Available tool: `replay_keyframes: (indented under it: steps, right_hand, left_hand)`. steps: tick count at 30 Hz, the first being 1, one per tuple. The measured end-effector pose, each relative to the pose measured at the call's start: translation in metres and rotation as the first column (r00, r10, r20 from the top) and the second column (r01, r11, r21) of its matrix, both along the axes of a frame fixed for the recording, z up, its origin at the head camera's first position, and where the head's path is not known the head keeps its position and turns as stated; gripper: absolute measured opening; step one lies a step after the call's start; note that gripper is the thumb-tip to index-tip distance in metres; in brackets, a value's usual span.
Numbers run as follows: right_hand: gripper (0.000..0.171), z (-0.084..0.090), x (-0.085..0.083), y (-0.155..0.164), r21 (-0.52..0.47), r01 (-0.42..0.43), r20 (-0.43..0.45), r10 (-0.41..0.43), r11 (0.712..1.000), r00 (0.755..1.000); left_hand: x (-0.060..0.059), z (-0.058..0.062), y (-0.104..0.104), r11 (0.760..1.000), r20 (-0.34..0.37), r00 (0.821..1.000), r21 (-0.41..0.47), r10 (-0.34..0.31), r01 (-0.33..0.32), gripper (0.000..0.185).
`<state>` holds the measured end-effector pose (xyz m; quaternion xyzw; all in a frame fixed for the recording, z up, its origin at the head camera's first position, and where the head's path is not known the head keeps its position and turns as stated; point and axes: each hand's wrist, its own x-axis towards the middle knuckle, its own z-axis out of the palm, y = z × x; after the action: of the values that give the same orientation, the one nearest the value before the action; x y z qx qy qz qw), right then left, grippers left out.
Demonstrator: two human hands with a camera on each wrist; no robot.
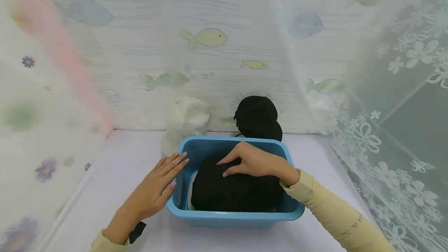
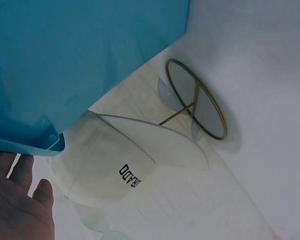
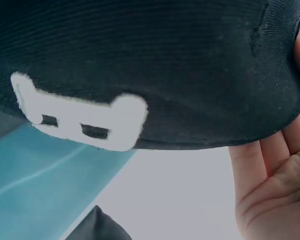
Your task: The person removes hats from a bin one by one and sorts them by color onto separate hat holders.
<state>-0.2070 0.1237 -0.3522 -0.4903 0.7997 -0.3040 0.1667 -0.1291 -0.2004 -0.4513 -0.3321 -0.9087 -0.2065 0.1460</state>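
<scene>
A black cap [image 1: 231, 193] lies in the blue basin [image 1: 231, 216]. In the right wrist view the black cap [image 3: 190, 90] shows ribbed cloth and a white patch [image 3: 85, 120] with two dark oblong marks. My right hand [image 1: 257, 160] reaches over the basin and grips this cap, thumb and forefinger on its near side; other fingers [image 3: 260, 160] pass behind its edge in the right wrist view. My left hand [image 1: 154, 189] rests with straight fingers on the basin's left rim. From below, the left wrist view shows the left hand [image 2: 20, 200] at the basin's lip.
Behind the basin, a white cap [image 1: 189, 118] with dark lettering sits on a stand with a round base [image 2: 225, 120]. Another black cap [image 1: 257, 116] hangs behind to the right. Something whitish [image 1: 190, 189] edges the cap in the basin. Patterned curtains enclose the white table [image 1: 129, 154].
</scene>
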Motion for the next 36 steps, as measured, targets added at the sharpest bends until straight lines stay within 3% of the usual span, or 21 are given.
replay_keyframes:
  steps: [17,28,36]
  right_hand:
    - [0.035,0.025,0.002,0.024,-0.109,0.069,0.047,-0.065,0.992,0.997]
    - [0.036,0.054,0.005,0.043,-0.232,0.099,0.009,-0.1,0.968,0.995]
    - [0.037,0.076,-0.001,0.06,-0.252,0.145,-0.024,-0.156,0.957,0.988]
  left_hand:
    - [0.004,0.0,-0.001,1.0,-0.022,1.0,0.023,-0.011,0.011,0.059]
    - [0.003,-0.002,0.001,1.0,-0.037,0.999,0.031,-0.002,0.003,0.062]
    - [0.001,-0.005,0.003,0.998,-0.028,1.0,0.068,-0.009,0.011,0.061]
